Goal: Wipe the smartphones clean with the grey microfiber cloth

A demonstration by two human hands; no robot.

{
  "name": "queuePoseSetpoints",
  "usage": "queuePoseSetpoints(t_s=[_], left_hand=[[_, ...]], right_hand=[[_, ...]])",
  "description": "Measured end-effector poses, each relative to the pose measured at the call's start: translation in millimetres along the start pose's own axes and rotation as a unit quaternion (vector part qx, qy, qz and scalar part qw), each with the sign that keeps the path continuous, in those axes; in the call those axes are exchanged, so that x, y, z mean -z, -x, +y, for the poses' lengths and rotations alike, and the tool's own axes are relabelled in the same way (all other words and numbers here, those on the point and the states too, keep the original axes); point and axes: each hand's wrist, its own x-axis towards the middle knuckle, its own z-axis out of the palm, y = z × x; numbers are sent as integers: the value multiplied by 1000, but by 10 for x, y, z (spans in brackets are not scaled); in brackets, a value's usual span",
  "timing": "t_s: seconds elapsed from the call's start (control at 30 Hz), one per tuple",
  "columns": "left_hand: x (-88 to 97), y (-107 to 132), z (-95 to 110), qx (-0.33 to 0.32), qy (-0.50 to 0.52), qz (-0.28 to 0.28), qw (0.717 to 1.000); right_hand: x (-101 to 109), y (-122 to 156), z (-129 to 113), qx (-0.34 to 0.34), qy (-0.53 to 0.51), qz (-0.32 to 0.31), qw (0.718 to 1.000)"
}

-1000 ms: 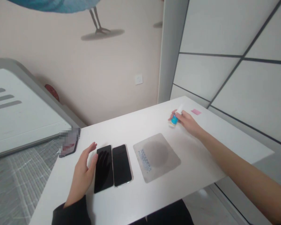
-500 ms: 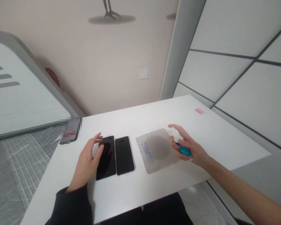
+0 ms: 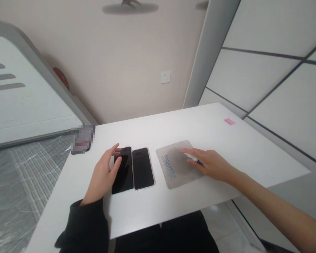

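Note:
Two black phones lie side by side, face up, on the white table (image 3: 173, 211). My left hand (image 3: 104, 175) rests with fingers spread on the left phone (image 3: 123, 172), beside the right phone (image 3: 142, 168). My right hand (image 3: 209, 163) lies over the right part of a grey square mat (image 3: 171, 165), closed around a small bottle (image 3: 196, 161) with a white tip and blue body. Most of the bottle is hidden under the palm.
A small pink slip (image 3: 229, 121) lies at the table's far right. A blurred dark object (image 3: 82, 139) sits at the far left corner. A wall with a socket (image 3: 165, 76) stands behind; a bed lies to the left.
My right hand brought the small bottle from the far side of the table back over the grey mat and lowered it. The left hand settled onto the left phone.

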Motion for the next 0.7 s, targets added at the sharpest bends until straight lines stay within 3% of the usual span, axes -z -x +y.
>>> queuePoseSetpoints(t_s=[0.57,0.7], left_hand=[[11,-8,36,-7,-17,-8,1000],[13,-4,38,-7,-20,-8,1000]], right_hand=[[-9,93,164,-10,-1,38,999],[-15,124,293,-45,-18,85,995]])
